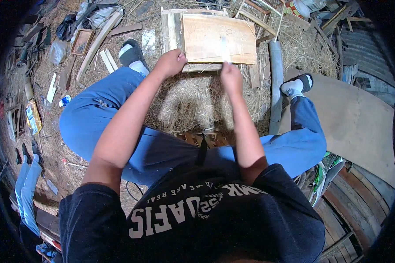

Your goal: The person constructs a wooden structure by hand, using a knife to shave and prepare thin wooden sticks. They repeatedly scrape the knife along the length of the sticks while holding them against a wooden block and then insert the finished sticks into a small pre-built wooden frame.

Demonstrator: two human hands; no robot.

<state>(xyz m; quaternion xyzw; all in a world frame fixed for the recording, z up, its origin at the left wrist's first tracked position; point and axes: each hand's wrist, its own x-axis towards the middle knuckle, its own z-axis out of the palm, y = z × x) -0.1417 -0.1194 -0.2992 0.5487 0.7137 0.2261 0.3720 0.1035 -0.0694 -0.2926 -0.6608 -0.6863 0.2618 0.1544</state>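
A light wooden board [215, 37] lies on a low wooden stand [173, 30] in front of me, between my feet. My left hand [171, 64] is closed at the board's near left corner, with thumb and finger pinched on its edge. At the near edge, right of the middle, my right hand [231, 79] is closed on the end of a narrow pale strip [225, 49]. This strip runs away from me across the board; its exact kind is unclear. A thin slanted line crosses the board close to its near edge.
Dry straw [184, 103] covers the ground. A grey pipe [275, 83] lies to the right, beside a large flat sheet [342, 111]. Wood scraps, a small wooden tray [82, 41] and plastic bags lie left. Another person's legs [28, 186] show at the left edge.
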